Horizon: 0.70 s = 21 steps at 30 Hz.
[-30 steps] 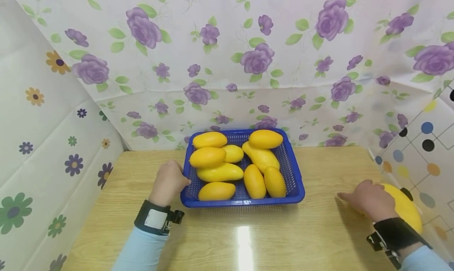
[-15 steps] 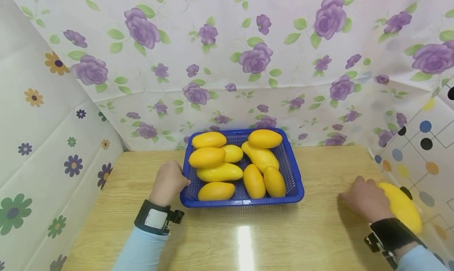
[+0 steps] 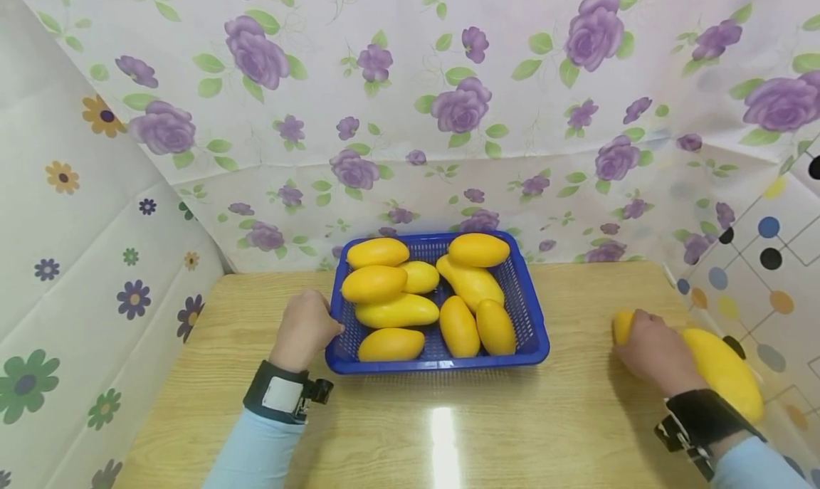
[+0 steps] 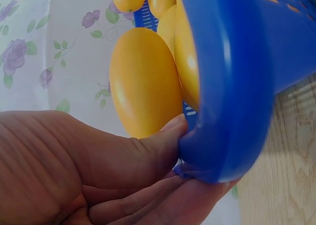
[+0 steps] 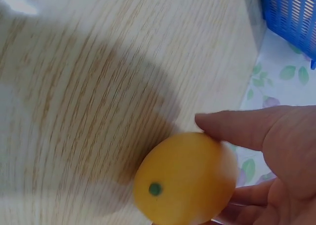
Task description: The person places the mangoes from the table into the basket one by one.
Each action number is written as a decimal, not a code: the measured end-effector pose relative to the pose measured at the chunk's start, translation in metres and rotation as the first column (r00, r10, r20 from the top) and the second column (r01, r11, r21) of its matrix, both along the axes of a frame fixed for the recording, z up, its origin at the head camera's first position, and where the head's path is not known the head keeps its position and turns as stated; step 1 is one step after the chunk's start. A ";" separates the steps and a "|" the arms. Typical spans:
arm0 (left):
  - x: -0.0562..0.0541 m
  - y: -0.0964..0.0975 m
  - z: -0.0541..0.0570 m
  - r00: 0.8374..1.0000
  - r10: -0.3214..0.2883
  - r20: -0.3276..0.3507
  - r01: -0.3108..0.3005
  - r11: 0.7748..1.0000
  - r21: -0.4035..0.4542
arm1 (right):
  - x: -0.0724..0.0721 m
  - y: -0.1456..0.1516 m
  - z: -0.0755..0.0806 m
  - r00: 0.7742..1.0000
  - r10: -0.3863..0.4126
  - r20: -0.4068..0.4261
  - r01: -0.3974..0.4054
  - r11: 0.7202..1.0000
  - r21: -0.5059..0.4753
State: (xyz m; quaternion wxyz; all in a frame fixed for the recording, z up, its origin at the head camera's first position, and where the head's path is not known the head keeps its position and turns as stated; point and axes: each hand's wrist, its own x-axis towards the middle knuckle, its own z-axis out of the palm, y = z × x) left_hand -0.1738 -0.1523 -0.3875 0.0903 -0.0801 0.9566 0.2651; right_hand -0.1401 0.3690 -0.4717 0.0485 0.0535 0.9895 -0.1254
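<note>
A blue plastic basket of perforated mesh stands on the table, with several yellow mangoes inside. My left hand pinches its left rim; in the left wrist view the thumb lies inside and fingers outside the blue rim. Far to the right, my right hand grips a single mango, whose green stem spot shows in the right wrist view. Thumb and fingers lie on opposite sides of the fruit. From the head, only one end of that mango shows past the hand.
A large smooth yellow object lies beside the right wrist, partly hidden by it. The wooden table meets a floral cloth at the back, with patterned sheets rising at the left and right sides.
My right hand has shifted slightly, its fingers closing round a mango that now shows past the knuckles. The left hand stays on the basket rim, and the basket has not moved.
</note>
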 end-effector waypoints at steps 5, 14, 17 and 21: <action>0.001 0.000 0.001 1.000 0.003 0.006 -0.003 1.000 0.001 | -0.002 0.000 -0.001 1.000 -0.006 0.018 0.007 0.999 -0.052; 0.001 -0.001 0.002 1.000 0.008 0.004 -0.008 1.000 0.020 | -0.010 -0.008 0.000 0.999 -0.006 0.042 0.009 0.997 -0.070; 0.001 -0.001 0.001 1.000 0.009 0.002 -0.009 1.000 0.019 | -0.015 -0.015 0.004 0.999 0.001 0.035 0.002 0.996 -0.086; 0.001 -0.001 0.001 1.000 0.006 0.000 -0.006 1.000 0.014 | -0.025 -0.027 0.013 1.000 0.014 -0.027 -0.017 0.995 -0.098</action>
